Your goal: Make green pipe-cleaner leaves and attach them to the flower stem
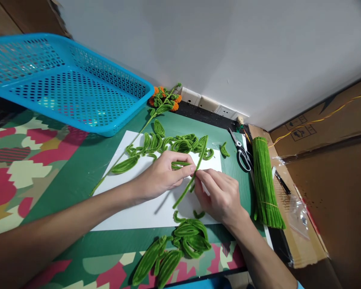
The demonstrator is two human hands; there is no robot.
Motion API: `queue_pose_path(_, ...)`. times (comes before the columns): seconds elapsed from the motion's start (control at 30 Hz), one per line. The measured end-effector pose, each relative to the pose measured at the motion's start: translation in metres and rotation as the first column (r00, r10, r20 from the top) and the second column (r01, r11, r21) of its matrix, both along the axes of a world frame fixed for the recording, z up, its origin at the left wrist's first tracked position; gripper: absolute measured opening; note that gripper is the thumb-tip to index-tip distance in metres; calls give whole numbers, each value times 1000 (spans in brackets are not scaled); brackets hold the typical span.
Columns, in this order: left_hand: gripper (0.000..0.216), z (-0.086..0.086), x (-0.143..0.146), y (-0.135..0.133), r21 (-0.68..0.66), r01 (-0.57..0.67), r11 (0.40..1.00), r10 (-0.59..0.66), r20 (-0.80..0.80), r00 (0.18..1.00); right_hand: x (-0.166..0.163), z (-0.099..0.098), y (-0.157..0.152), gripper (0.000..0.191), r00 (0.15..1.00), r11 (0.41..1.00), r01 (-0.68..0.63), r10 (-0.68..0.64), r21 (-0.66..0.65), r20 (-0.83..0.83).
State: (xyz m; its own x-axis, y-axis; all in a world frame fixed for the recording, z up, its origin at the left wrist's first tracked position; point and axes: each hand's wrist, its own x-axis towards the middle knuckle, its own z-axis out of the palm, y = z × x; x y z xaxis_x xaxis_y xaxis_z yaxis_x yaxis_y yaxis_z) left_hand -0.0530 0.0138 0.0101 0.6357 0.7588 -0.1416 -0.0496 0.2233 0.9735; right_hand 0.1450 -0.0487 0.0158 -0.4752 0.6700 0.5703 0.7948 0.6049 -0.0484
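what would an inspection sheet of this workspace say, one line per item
Surface: green patterned tabletop, white paper on it.
Job's things: long green strip; green leaves on and around the paper; bundled green stems at right; orange flowers behind.
Clutter: scissors, blue basket, plastic bag.
Hands: left hand and right hand both pinch the strip.
Cables: yellow wire crossing the cardboard, right.
Surroundings: pale wall, sockets, cardboard.

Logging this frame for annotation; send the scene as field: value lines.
left hand: pinching folded green strand
right hand: fingertips at long green strand, grip partly hidden
work surface: white sheet beneath both hands
finished state: cannot tell
near side: green leaf shapes
right side: scissors, bundle of green strands
far left: blue basket, orange flowers beside its right corner
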Motion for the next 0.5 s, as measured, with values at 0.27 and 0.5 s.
queue_pose_path(0.27, 24, 11, 2, -3, 76, 6, 997, -5, -6, 1000, 18, 5, 8, 12, 998, 998, -55, 56, 31, -14)
queue_pose_path(0.5, 21, 9, 3, -2, 55, 3, 998, 1, -57, 998, 23, 9, 8, 14, 990, 989, -111, 101, 99, 103)
